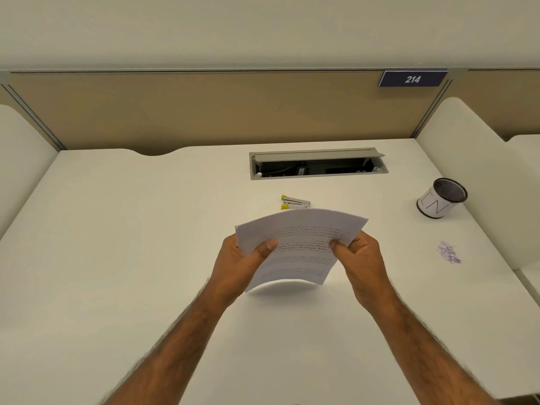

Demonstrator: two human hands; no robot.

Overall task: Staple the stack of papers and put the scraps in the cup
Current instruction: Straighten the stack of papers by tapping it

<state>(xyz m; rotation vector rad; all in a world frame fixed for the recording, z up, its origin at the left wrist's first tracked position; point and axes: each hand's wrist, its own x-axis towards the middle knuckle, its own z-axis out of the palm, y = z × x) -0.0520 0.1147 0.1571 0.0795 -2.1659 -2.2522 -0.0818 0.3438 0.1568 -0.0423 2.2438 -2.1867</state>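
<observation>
Right, I see both hands raised over the white desk [131,244], and the stack of papers [301,229] is between them. It is held clear of the surface, with its shadow lying on the desk underneath. The left hand [242,261] grasps the stack's left edge, thumb pressed on the printed top sheet and the other fingers curled out of sight below. The right hand [361,258] grasps the right edge the same way, thumb on top and fingers wrapped under. The sheets bow upward between the two thumbs, and the print reads upside down from where I watch.

Just beyond the thumbs, past the far edge of the stack, the stapler [295,202] lies on the desk. It is silver with yellow ends, and neither hand touches it. Out to the right of the right hand's fingers, well apart from them, a small heap of scraps [449,252] sits on the desk. Farther from those fingers, beyond the scraps, the cup [442,198] stands upright. It is dark mesh with a white paper wrap, and I cannot tell what it holds.

Straight past the stapler, far from both thumbs, an open cable hatch [318,163] is sunk into the desk. Above it, the tan partition [204,112] carries a dark plate [412,79] reading 214.
</observation>
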